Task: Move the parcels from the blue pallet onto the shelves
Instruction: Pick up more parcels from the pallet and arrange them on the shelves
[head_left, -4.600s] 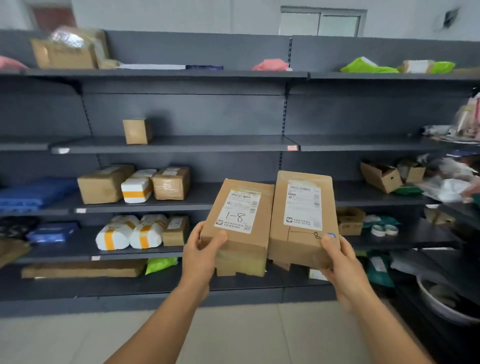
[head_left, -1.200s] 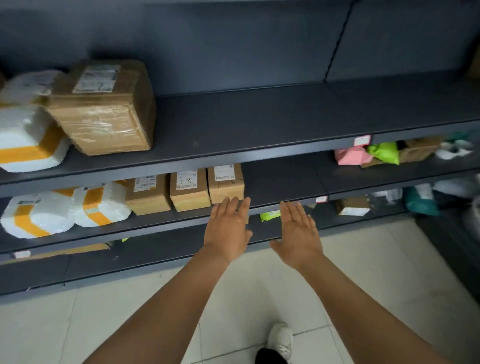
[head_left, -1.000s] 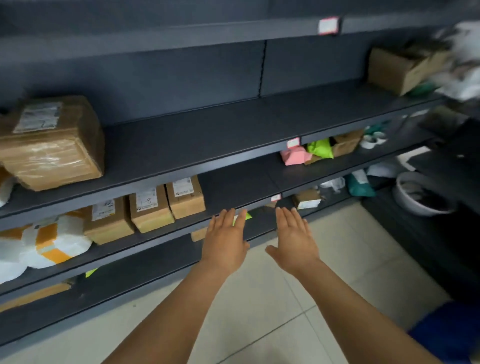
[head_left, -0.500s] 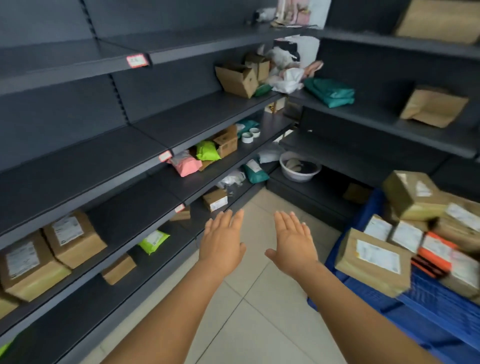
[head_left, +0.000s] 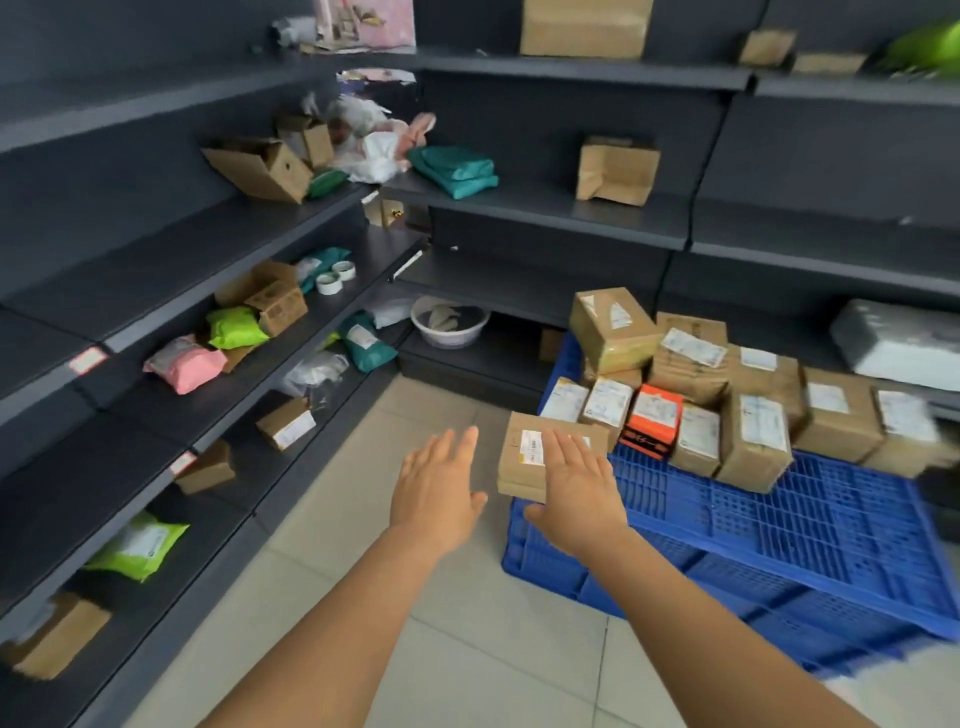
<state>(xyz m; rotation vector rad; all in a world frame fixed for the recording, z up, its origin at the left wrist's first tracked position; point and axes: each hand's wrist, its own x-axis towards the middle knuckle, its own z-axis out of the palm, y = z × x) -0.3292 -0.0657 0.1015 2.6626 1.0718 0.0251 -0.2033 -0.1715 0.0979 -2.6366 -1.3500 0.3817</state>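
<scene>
A blue slatted pallet (head_left: 779, 525) lies on the floor at the right, with several brown cardboard parcels (head_left: 753, 441) and one orange-and-black box (head_left: 652, 421) piled along its far side. A flat brown parcel (head_left: 524, 452) sits at the pallet's near left corner. My right hand (head_left: 576, 493) is stretched out flat, fingers straight, in front of that parcel and holding nothing. My left hand (head_left: 436, 493) is flat too, over the floor tiles just left of the pallet. Dark grey shelves (head_left: 171, 270) run along the left wall and across the back.
The left shelves hold pink (head_left: 184, 361), green (head_left: 234, 327) and teal mailers (head_left: 366, 345) plus small boxes. A white basin (head_left: 449, 322) sits low in the corner. The back shelves carry a brown box (head_left: 615, 169) and a teal bag (head_left: 454, 169). Pale floor tiles (head_left: 441, 623) lie underfoot.
The two parcels held earlier now stand on a left shelf. My view has swung right from the shelves to the blue pallet, and both empty flat hands have come near its corner parcel.
</scene>
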